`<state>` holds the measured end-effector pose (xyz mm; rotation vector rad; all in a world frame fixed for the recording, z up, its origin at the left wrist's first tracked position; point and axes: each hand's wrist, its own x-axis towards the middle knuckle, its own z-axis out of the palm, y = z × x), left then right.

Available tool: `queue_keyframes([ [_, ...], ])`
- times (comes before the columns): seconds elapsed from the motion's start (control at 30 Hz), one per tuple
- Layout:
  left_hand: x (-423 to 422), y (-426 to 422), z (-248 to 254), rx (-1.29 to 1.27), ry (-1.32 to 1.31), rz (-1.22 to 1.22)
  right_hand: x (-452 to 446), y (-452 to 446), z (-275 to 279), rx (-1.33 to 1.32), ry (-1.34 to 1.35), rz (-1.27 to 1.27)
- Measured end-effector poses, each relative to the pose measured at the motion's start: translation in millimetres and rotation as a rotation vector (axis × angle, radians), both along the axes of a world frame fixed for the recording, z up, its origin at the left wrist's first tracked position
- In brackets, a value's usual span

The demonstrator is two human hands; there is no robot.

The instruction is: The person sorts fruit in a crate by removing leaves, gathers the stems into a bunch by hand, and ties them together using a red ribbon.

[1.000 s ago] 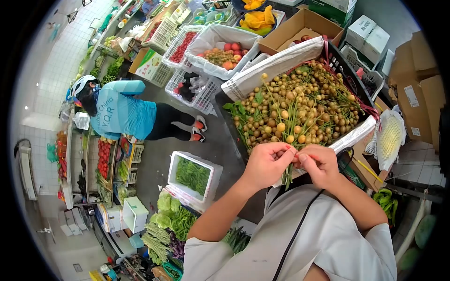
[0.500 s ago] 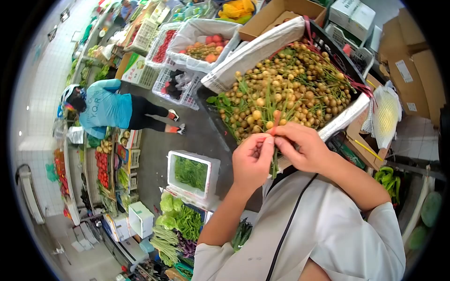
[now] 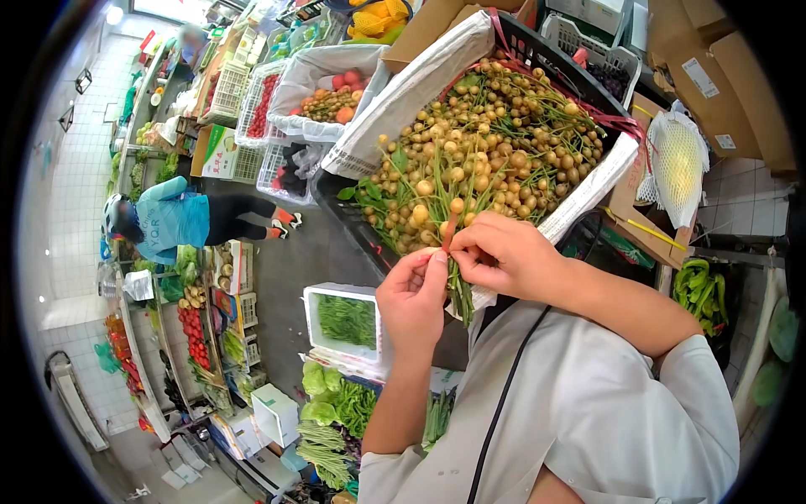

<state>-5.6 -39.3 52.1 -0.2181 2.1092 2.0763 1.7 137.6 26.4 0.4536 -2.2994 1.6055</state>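
A bunch of small round tan fruits has its green stems gathered between my hands at the crate's near side. A reddish strip stands up at the stems. My left hand pinches at the strip's lower end, thumb against fingers. On the right, my right hand is closed on the strip too, its fingertips close to the left thumb. Behind them, more tan fruits on stems fill a black crate lined with white board. Some green leaves lie at its left side.
A white foam box of greens stands left of my forearm, with vegetables below. Fruit baskets are beyond. Cardboard boxes and a netted fruit are at right. A person in blue bends at shelves on the left.
The reddish strip, barely visible at first, now stands up between my fingers at the stems. The view has shifted, so the crate and hands sit further left. The person in blue appears farther off.
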Motion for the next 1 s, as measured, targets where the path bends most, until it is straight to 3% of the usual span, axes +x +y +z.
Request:
queue_keyframes([
  [0.17,-4,-3,-1,0.202,-0.159,-0.020,-2,4,2,0.080,0.160,-0.070],
  [0.27,-5,2,3,0.161,-0.172,-0.011,-2,16,3,0.239,0.128,0.015],
  [0.4,-4,1,5,0.129,-0.169,-0.030,-5,15,-2,0.210,0.135,0.038],
  [0.5,-4,-4,0,-0.039,-0.022,-0.082,-7,14,-1,0.221,0.130,0.065],
  [0.57,-5,-7,-4,-0.413,0.404,-0.176,-8,11,1,0.246,0.056,0.089],
  [0.6,-5,-5,1,-0.411,0.407,-0.180,-7,9,3,0.247,0.058,0.083],
  [0.67,-6,2,17,-0.743,0.747,-0.204,-4,6,8,0.242,-0.013,0.050],
  [0.83,-4,4,17,-0.702,0.743,-0.167,0,2,14,0.164,-0.087,0.013],
  [0.93,-4,3,14,-0.645,0.575,-0.177,2,-1,10,0.121,-0.079,-0.059],
  [1.0,-3,5,4,-0.297,0.248,-0.070,3,-2,8,0.083,-0.050,-0.096],
])
